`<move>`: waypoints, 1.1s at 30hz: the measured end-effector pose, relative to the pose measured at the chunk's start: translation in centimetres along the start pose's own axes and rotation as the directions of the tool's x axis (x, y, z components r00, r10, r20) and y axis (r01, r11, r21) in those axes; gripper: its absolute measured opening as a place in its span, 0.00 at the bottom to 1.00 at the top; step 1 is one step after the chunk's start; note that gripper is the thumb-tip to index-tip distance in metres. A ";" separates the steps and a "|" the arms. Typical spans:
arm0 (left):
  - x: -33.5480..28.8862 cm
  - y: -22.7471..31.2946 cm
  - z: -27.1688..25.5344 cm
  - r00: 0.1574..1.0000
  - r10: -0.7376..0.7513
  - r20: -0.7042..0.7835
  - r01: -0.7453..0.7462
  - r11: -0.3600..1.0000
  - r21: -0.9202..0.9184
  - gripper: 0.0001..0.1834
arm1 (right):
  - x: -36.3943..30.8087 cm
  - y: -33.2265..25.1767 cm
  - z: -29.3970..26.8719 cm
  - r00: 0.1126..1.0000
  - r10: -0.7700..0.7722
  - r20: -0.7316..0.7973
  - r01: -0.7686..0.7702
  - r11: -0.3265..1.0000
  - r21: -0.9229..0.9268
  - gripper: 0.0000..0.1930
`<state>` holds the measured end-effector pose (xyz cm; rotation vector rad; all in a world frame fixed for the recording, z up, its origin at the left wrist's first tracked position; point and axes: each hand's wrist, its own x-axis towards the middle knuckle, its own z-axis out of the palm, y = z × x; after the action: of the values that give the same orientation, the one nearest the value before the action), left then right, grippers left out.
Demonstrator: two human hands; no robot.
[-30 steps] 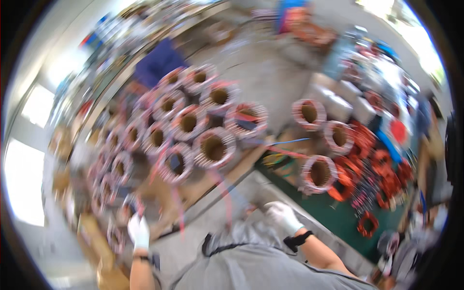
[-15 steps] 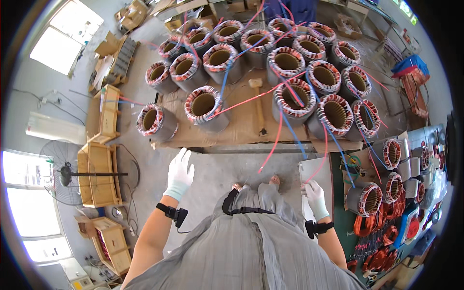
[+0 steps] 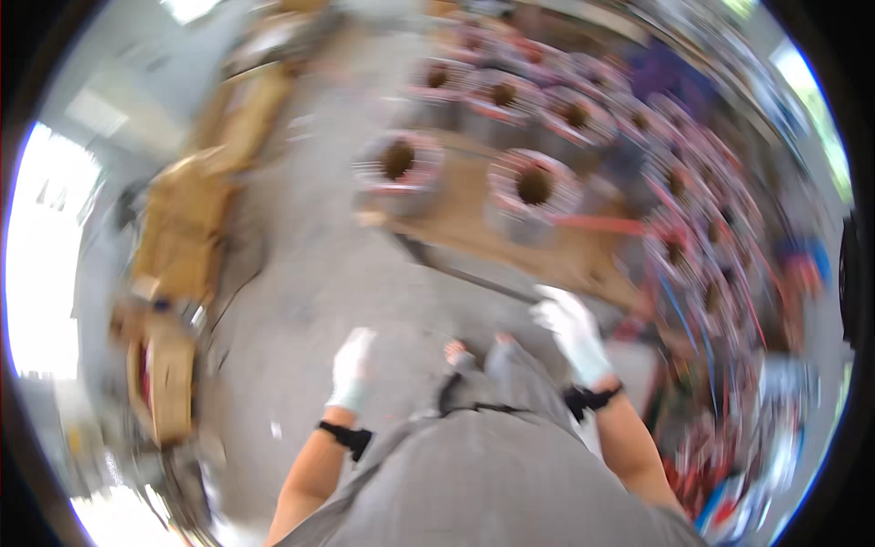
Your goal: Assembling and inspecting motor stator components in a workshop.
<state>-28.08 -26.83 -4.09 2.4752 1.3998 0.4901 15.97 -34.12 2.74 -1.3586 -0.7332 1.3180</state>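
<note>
Motion blurs the whole view. My left hand [image 3: 354, 366], in a white glove, hangs over the grey floor with its fingers loosely stretched and nothing visible in it. My right hand [image 3: 572, 330], gloved the same way, is held out in front of me with its fingers extended, and I see nothing in it. Beyond it stands a motor stator [image 3: 519, 222], a grey cylinder with a ring of white and red laced windings. Another stator [image 3: 401, 202] sits to its left. Both stand on a brown cardboard sheet [image 3: 597, 269], apart from my hands.
Several more stators [image 3: 572, 137] crowd the far right, with red and blue leads trailing off them. Wooden crates [image 3: 182, 242] line the left side. Red coiled wire [image 3: 688, 474] lies at the lower right. Grey floor [image 3: 301, 301] stretches between the crates and the cardboard.
My view has swung left, so the stators and the bench of wire have shifted right. My right hand has come forward and inward, and its fingers have opened out. My left hand is lower.
</note>
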 end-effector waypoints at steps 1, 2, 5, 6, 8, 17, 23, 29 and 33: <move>-0.7 2.1 -0.8 0.999 -0.033 -0.021 0.033 0.999 0.022 0.21 | 1.6 -1.1 0.2 0.999 -0.017 -0.039 0.011 0.990 -0.140 0.19; -2.1 1.5 0.8 0.992 -0.123 -0.027 0.122 0.992 -0.023 0.21 | 2.5 -3.5 1.6 0.978 -0.201 -0.056 0.145 0.847 -0.511 0.19; -3.4 3.0 1.1 0.919 -0.394 -0.004 0.393 0.917 -0.073 0.17 | 8.0 -4.7 -1.4 0.841 -0.522 0.142 0.373 0.370 -0.851 0.19; -6.6 3.4 1.6 0.894 -0.445 -0.059 0.442 0.896 -0.053 0.20 | 9.9 -4.7 -2.2 0.688 -0.651 0.322 0.483 0.079 -0.872 0.20; -10.0 4.9 2.5 0.794 -0.593 -0.137 0.587 0.805 -0.082 0.19 | 7.9 -8.9 0.1 0.573 -0.602 0.557 0.536 -0.239 -0.810 0.28; -21.0 16.4 7.7 0.236 -0.967 -0.095 0.949 0.250 -0.194 0.14 | 14.7 -5.5 -3.3 0.480 -0.546 0.686 0.620 -0.342 -0.706 0.24; -25.1 22.0 13.4 -0.098 -0.982 0.161 0.950 -0.140 -0.280 0.22 | 14.7 -4.7 -3.0 0.448 -0.570 0.689 0.646 -0.327 -0.690 0.24; -27.8 23.6 15.3 -0.228 -0.906 0.357 0.943 -0.297 -0.149 0.22 | 14.8 -4.8 -4.7 0.481 -0.603 0.636 0.619 -0.280 -0.734 0.24; -31.1 23.3 17.3 -0.131 -0.953 0.274 0.968 -0.183 -0.173 0.24 | 19.7 -2.2 -5.8 0.566 -0.505 0.652 0.806 0.171 -0.566 0.20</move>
<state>-17.85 -66.36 -16.09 0.4252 2.3650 0.1818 25.99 -16.74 -2.16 -1.1887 -2.1635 0.3357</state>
